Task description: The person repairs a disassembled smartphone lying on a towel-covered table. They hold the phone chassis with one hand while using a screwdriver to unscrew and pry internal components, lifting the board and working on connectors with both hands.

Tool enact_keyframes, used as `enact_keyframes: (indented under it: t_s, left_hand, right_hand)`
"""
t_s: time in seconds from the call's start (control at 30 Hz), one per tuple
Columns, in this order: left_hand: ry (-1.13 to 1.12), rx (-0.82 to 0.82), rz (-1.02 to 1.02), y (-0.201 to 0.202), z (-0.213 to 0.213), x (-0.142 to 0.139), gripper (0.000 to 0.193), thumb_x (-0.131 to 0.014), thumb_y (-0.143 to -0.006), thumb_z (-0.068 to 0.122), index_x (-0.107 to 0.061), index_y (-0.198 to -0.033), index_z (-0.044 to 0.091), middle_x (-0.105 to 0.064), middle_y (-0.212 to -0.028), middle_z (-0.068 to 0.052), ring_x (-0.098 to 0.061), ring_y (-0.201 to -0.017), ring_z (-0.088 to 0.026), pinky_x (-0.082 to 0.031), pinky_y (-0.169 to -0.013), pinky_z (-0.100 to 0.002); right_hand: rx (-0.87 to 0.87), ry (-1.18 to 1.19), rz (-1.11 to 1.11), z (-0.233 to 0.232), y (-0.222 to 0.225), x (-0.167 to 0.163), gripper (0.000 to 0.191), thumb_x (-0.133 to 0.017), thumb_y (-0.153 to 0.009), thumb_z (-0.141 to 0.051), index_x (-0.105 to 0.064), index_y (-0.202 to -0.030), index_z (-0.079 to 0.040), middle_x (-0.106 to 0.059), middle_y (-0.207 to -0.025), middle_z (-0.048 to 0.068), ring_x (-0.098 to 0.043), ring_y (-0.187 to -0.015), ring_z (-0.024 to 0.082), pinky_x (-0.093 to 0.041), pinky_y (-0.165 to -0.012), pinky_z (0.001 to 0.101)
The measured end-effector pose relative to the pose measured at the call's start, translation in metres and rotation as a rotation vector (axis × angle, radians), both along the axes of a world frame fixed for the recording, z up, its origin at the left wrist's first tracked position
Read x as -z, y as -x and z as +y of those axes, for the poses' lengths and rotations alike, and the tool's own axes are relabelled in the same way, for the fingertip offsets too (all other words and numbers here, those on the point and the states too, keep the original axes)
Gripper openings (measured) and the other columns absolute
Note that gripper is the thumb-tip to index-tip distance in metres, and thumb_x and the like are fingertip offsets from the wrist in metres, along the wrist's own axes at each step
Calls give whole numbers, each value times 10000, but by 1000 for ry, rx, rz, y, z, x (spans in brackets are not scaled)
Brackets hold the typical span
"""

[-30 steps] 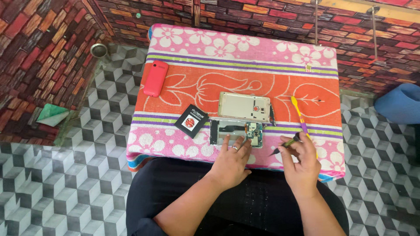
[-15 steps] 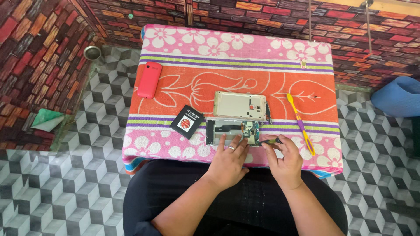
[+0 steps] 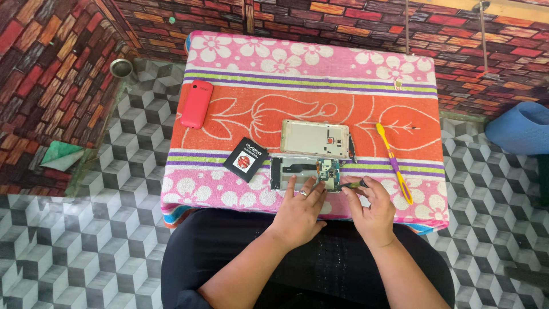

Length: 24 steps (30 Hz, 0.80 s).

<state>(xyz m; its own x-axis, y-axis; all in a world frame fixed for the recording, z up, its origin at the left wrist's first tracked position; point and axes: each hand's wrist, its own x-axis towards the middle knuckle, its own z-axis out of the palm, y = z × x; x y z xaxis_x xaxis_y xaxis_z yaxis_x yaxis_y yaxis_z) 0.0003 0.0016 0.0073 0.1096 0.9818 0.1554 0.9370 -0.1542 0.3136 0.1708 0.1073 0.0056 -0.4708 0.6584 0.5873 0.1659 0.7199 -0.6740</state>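
Note:
An opened phone body (image 3: 303,173) with its circuit board showing lies near the front edge of a towel-covered table (image 3: 240,109). My left hand (image 3: 300,209) rests on the phone's near edge with fingers spread, a ring on one finger. My right hand (image 3: 372,209) grips a small dark screwdriver (image 3: 353,184) whose tip points at the phone's right end. The phone's pale back cover (image 3: 314,138) lies just beyond the body.
A black battery (image 3: 246,158) lies left of the phone body. A red phone (image 3: 197,103) sits at the table's left. A yellow and purple toothbrush (image 3: 393,162) lies at the right. A blue object (image 3: 520,127) stands on the tiled floor at far right.
My right hand has moved left from beside the toothbrush and brought the screwdriver to the phone's right end. The left hand has stayed on the phone.

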Motion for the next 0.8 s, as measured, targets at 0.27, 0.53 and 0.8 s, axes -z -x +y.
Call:
enact_keyframes:
  t_s: [0.27,0.53,0.8]
  left_hand:
    - [9,-2,-22,1,0,0,760,-755,-792,434,-570,-1394,8,-466,-1512,-130,-343,-1469,-322,-176,-1200,-654]
    - [27,0,-30,1,0,-2,781,-764,-788,431,-558,-1410,7,-457,-1522,-127,-340,-1462,-322,-181,-1197,-650]
    - [14,-3,-31,2,-1,0,785,-761,-778,430,-556,-1415,20,-453,-1530,-111,-341,-1456,-319,-178,-1196,-647]
  right_hand:
    - [45,-47,-92,-1,4,-5,479,-765,-907,36,-434,-1248,-33,-746,-1119,180,-779,-999,256,-632,-851,332]
    - [107,-126,-180,-5,3,-8,437,-771,-894,6,-474,-1215,-2,-735,-1061,192,-757,-937,282,-598,-808,333]
    - [0,-60,-41,1,7,-13,475,-730,-950,-2,-396,-1289,-6,-684,-1184,174,-719,-1058,288,-566,-920,371]
